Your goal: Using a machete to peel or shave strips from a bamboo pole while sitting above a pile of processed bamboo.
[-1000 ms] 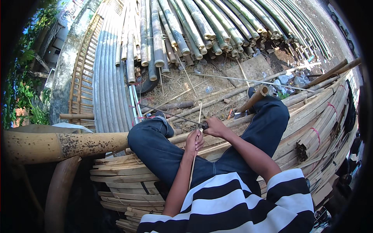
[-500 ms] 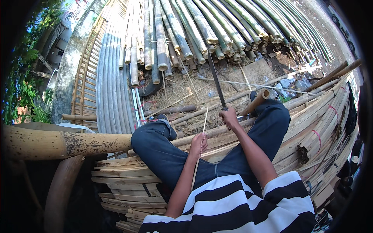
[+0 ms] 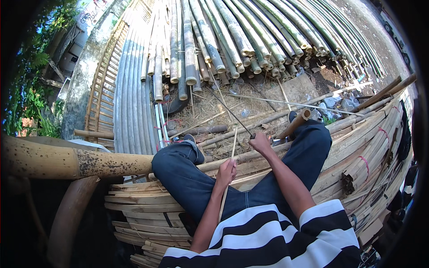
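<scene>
My left hand (image 3: 227, 171) is wrapped round a thin, pale bamboo strip (image 3: 233, 144). The strip stands nearly upright in the picture, its lower end running down along my forearm to my shirt. To the right, my right hand (image 3: 260, 143) grips the dark handle of a long machete (image 3: 232, 113). The blade points away and to the left, seen nearly edge-on, and passes above the strip's far tip; whether they touch I cannot tell. Both hands are over the gap between my bent knees.
Stacked bamboo poles (image 3: 250, 42) fill the far side, cut ends toward me. Split bamboo slats (image 3: 147, 207) lie beneath me. A thick bamboo pole (image 3: 111, 164) juts in from the left beside corrugated sheets (image 3: 132, 98). Straw and scraps (image 3: 210, 107) litter the ground ahead.
The machete has swung from nearly upright to a leftward slant, its blade now turned edge-on. My right hand has moved slightly down and left. My left hand still holds the strip, a little lower.
</scene>
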Motion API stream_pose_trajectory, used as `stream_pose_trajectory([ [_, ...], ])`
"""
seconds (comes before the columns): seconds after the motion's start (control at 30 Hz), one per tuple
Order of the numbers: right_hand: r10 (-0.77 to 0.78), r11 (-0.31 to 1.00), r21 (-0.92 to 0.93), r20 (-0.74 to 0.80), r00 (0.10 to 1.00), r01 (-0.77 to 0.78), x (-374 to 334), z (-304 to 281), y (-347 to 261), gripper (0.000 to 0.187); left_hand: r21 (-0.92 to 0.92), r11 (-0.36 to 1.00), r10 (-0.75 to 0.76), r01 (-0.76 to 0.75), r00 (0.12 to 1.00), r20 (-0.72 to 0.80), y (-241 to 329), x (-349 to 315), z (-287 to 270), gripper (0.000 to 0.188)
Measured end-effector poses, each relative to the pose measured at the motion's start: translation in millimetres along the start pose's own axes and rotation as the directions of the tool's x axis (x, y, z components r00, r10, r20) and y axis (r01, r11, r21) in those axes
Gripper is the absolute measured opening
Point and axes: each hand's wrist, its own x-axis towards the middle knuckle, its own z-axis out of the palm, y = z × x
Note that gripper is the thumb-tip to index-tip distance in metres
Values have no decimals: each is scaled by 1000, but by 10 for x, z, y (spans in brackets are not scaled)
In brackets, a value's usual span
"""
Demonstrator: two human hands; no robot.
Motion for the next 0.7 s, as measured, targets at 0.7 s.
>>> stream_pose_trajectory([
  [0.7,-204,978,87,170,964,191,-289,16,-469,29,-567,805,-121,177,983,136,84,-176,24,31],
])
